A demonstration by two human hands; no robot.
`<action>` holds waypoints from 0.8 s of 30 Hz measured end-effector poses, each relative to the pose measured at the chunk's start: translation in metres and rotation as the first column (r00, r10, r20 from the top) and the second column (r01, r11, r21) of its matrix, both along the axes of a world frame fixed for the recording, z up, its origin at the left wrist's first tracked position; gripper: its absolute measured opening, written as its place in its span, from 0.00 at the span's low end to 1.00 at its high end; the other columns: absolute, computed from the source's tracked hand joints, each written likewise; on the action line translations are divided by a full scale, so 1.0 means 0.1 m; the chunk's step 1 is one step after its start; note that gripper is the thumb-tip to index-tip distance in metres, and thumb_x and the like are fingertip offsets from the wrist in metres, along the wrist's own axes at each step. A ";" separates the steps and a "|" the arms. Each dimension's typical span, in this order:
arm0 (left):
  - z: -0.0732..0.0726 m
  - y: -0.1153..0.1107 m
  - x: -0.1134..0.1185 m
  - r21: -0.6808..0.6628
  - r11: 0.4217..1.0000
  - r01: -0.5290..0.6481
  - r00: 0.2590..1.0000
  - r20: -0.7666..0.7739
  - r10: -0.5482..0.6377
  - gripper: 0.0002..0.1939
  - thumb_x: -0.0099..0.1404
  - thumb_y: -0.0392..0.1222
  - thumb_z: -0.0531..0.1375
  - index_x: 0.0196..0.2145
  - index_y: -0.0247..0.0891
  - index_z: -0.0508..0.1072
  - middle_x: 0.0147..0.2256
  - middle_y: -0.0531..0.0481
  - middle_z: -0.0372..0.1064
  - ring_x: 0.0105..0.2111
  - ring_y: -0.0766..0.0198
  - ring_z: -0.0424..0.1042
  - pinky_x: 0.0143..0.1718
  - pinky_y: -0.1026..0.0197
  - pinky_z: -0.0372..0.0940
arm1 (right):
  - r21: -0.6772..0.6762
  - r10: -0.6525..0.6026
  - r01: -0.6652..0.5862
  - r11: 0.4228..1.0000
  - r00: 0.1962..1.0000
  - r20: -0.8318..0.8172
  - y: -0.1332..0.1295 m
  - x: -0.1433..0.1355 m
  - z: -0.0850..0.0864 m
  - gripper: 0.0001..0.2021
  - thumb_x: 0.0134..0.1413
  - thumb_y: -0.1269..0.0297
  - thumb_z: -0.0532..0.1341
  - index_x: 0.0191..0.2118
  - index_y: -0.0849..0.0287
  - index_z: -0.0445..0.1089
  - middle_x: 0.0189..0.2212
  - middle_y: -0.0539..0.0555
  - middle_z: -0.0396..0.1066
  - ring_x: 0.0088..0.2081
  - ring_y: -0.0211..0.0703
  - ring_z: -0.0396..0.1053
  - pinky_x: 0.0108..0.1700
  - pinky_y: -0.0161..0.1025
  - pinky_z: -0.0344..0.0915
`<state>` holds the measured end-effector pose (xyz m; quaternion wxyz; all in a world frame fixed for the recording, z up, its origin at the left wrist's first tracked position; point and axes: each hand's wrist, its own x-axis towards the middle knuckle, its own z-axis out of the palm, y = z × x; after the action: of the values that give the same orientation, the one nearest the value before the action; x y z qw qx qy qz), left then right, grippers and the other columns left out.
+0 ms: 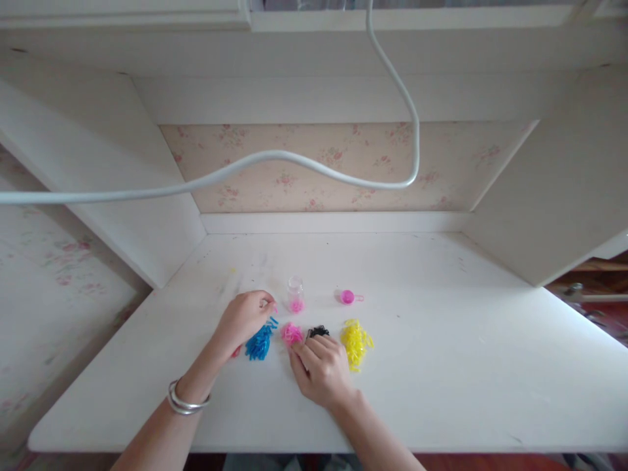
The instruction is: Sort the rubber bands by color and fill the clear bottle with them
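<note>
Across the view, 1 bent white cable (277, 155); beyond, floral wallpaper (343, 147) between 2 white side panels (549, 183); higher up, a white cupboard front (122, 12).

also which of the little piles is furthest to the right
The yellow pile, beside the right hand. It is the only yellow one; the black, pink and blue piles all lie further left.

A: what's the left hand (245, 317) up to?
B: thumb and fingertips pinched together, left forearm (164, 428) slanting in from bottom left
A: and the right hand (324, 369)?
B: palm down, fingers curled under, tips kinda hidden tbh
</note>
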<state>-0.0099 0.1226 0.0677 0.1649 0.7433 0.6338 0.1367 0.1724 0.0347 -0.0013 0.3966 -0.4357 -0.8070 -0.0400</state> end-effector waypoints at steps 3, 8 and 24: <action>0.28 -0.13 -0.01 0.136 0.990 -0.034 0.997 0.070 0.025 0.15 0.62 0.51 0.54 0.35 0.43 0.76 0.28 0.53 0.75 0.28 0.64 0.72 0.30 0.66 0.62 | -0.022 -0.054 0.055 0.998 0.997 0.053 0.03 0.02 0.00 0.10 0.57 0.69 0.56 0.24 0.58 0.65 0.20 0.50 0.64 0.26 0.36 0.59 0.30 0.38 0.49; 0.60 -0.19 0.16 0.371 0.928 -0.019 0.986 0.163 -0.046 0.15 0.64 0.51 0.53 0.37 0.41 0.76 0.28 0.54 0.74 0.28 0.67 0.71 0.32 0.68 0.62 | -0.118 0.031 -0.013 0.993 0.987 0.155 0.02 -0.01 -0.04 0.10 0.55 0.67 0.57 0.23 0.58 0.63 0.22 0.50 0.66 0.31 0.39 0.61 0.37 0.41 0.51; 0.35 0.03 0.43 0.388 0.914 0.117 0.990 0.023 -0.136 0.12 0.66 0.43 0.53 0.38 0.44 0.76 0.38 0.52 0.76 0.39 0.64 0.73 0.44 0.66 0.62 | -0.134 -0.040 0.066 0.989 0.982 0.186 0.06 0.01 -0.07 0.05 0.54 0.68 0.58 0.28 0.58 0.66 0.26 0.50 0.67 0.32 0.40 0.59 0.36 0.42 0.48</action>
<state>0.0327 0.1254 0.1029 0.0394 0.7969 0.5409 0.2661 0.1734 0.0408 -0.0078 0.2881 -0.4784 -0.8289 -0.0337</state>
